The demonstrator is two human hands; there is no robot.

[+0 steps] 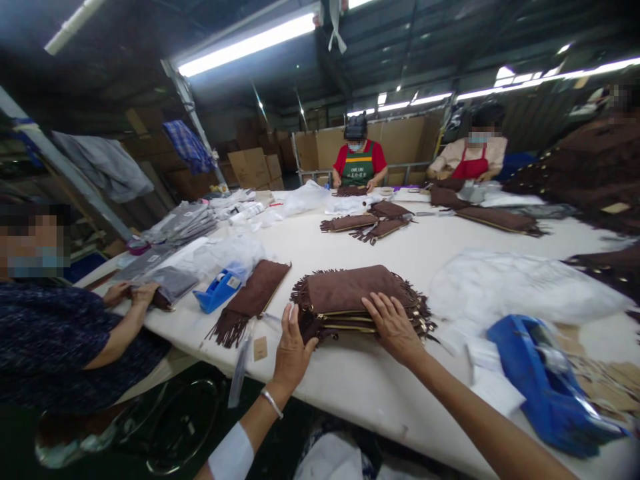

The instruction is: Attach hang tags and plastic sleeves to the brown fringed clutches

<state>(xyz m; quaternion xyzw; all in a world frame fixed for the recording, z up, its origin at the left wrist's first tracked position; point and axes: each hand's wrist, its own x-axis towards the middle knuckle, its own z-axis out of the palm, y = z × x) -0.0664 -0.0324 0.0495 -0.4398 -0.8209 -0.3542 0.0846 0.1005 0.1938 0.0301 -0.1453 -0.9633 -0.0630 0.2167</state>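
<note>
In front of me lies a stack of brown fringed zipper pouches (350,290), several layers deep, with gold zippers along the near side. My right hand (393,325) rests on the stack's near right edge, fingers spread over the top pouch. Against the left end of the stack is my left hand (291,350), its fingers extended and thumb apart. Left of the stack a single brown pouch (255,293) lies at an angle, its fringe toward me. A small tan tag (261,348) and a clear plastic strip (241,373) are beside it at the table edge.
A blue tape dispenser (216,291) stands left; a larger blue tape dispenser (545,380) is at right, near clear plastic bags (515,283) and tan tags (600,380). More pouches (383,230) lie farther back. Co-workers sit around the white table (370,400), one close on my left (65,333).
</note>
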